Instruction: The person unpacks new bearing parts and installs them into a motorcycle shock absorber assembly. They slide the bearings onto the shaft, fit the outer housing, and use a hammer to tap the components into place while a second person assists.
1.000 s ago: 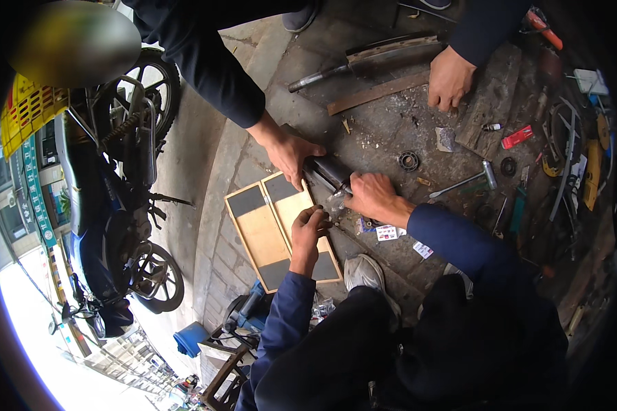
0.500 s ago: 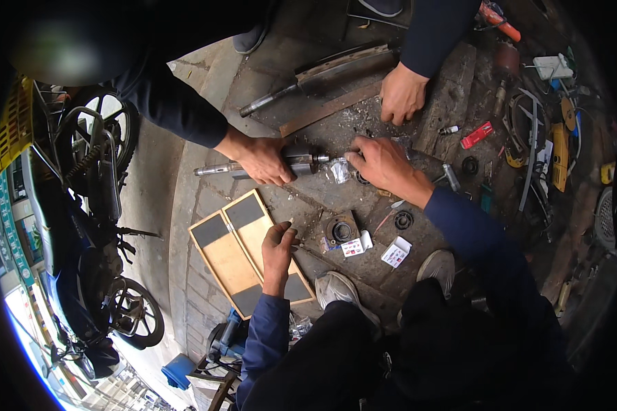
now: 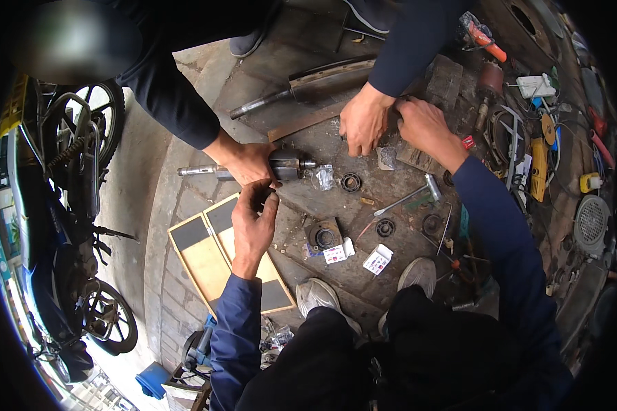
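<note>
My left hand (image 3: 252, 229) is closed in a pinch above the open wooden case (image 3: 209, 282); whatever its fingertips hold is too small to make out. Right beside those fingertips, a co-worker's hand (image 3: 249, 163) rests on a metal shaft with a thick cylindrical body (image 3: 288, 166). My right hand (image 3: 428, 129) reaches out to the far right, beside the co-worker's other hand (image 3: 365, 120). Its fingers are partly hidden by that person's wrist, so their grip is unclear. Under my right wrist shows part of a red box (image 3: 468, 142). A ring bearing (image 3: 350, 182) lies beyond the clear plastic wrap (image 3: 324, 177).
Near my shoes lie a square block with a round bore (image 3: 322, 235), two small white boxes (image 3: 378, 259), another bearing (image 3: 385, 227) and a T-shaped metal tool (image 3: 432, 187). Assorted tools and a yellow tool (image 3: 539, 168) crowd the right. A motorcycle (image 3: 68, 267) stands at left.
My right hand has left the spot by the shaft's end and moved farther right. My left hand has risen toward the shaft. The co-worker's right-side hand has come nearer the shaft. The view has shifted slightly.
</note>
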